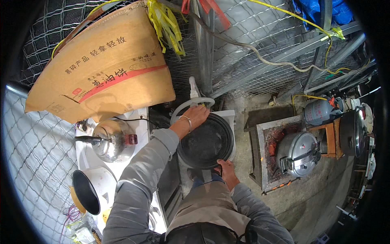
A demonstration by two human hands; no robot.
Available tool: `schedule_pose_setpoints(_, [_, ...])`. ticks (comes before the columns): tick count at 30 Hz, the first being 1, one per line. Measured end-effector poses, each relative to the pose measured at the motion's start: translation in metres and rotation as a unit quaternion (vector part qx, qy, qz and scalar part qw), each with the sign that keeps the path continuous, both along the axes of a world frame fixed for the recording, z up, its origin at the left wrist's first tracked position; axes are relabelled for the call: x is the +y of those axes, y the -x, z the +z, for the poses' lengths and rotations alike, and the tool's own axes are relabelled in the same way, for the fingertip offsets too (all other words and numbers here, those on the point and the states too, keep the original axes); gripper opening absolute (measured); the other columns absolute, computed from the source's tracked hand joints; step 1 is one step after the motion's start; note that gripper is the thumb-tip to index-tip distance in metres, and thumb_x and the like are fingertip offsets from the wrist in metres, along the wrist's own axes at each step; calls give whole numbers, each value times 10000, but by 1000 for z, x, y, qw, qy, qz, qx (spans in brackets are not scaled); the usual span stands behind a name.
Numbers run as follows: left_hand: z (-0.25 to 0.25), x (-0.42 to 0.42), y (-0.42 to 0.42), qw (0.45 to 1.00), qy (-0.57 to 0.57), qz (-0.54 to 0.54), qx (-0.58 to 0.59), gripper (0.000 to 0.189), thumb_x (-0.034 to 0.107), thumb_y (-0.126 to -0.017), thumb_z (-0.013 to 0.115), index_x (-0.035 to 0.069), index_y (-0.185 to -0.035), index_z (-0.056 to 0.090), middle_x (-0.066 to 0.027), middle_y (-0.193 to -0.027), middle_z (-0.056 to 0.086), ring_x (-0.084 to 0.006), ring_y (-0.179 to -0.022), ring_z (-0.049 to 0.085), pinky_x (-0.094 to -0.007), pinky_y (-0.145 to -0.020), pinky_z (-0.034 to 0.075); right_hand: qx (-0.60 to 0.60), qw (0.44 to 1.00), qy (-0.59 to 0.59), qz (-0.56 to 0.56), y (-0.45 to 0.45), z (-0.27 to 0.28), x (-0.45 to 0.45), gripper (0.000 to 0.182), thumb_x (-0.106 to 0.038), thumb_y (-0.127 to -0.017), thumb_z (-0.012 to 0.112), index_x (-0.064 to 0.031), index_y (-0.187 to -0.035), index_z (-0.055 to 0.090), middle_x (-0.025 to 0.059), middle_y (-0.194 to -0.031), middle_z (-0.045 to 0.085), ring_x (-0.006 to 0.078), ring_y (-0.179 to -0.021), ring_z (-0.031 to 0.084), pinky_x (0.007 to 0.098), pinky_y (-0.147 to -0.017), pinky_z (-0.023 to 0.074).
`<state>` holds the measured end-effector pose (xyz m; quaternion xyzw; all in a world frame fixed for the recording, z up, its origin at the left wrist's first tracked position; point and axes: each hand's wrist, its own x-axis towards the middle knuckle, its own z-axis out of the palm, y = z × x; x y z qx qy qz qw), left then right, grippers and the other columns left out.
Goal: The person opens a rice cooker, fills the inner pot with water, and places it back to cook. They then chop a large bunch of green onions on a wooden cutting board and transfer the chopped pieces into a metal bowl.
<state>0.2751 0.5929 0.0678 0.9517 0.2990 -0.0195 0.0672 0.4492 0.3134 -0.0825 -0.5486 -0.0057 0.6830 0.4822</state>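
In front of me a round black pan or basin (pixel 205 141) sits over a white sink (pixel 229 115), its inside dark and wet-looking. My right hand (pixel 227 172) grips its near rim, thumb on top and fingers underneath. My left hand (pixel 195 117) reaches across the far left of the pan to a pale grey hose (pixel 186 102), which loops beside a white tap (pixel 192 85). A metal bangle (pixel 188 122) circles the left wrist. The left fingertips face away from me, so their hold on the hose is unclear.
Left, a white surface (pixel 141 129) carries a pot with a glass lid (pixel 111 140) and a tipped white pot (pixel 94 190). Above hangs a cardboard sheet (pixel 122 79). Right, a pressure cooker (pixel 300 154) stands on a glowing square stove (pixel 262 180), near a gas cylinder (pixel 317 111).
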Motion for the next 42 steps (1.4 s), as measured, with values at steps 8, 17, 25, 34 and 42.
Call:
schedule_pose_setpoints(8, [0, 0, 2, 999, 3, -29, -16, 188, 68, -849, 577, 71, -1034, 541, -99, -1022, 605, -288, -1048, 587, -412, -909, 488, -14, 1000, 3, 7, 0, 0, 1, 262, -103, -856, 730, -143, -783, 482, 51, -903, 631, 208, -818, 661, 412, -680, 605])
schedule_pose_setpoints(17, [11, 0, 5, 997, -9, -69, 18, 239, 62, -847, 600, 81, -1082, 566, -61, -1046, 592, -237, -1080, 585, -383, -916, 488, 1, 1000, -7, 10, 2, 11, 3, 155, -97, -856, 715, -95, -908, 569, 65, -942, 631, 205, -828, 657, 388, -689, 614])
schedule_pose_setpoints(25, [15, -3, 6, 993, -59, -96, 41, 211, 93, -864, 605, 107, -1073, 579, -45, -1027, 607, -228, -1072, 586, -378, -906, 468, -27, 999, 22, 24, 1, 0, 0, 171, -97, -851, 722, -62, -963, 597, 70, -964, 661, 202, -836, 678, 362, -674, 621])
schedule_pose_setpoints(34, [-1, 2, 11, 987, -107, -121, 13, 285, 199, -800, 684, 161, -1055, 564, -24, -938, 593, -231, -958, 578, -381, -851, 459, -18, 1000, 9, 9, 2, 10, 4, 142, -100, -844, 735, -79, -868, 597, 62, -871, 668, 195, -749, 680, 363, -625, 618])
schedule_pose_setpoints(42, [6, 2, 13, 987, -94, -129, -2, 238, 164, -833, 639, 172, -1057, 559, -19, -883, 565, -216, -936, 570, -369, -842, 452, -36, 999, 34, 2, 2, 23, 9, 172, -108, -845, 736, -90, -830, 566, 55, -839, 656, 184, -721, 665, 370, -628, 613])
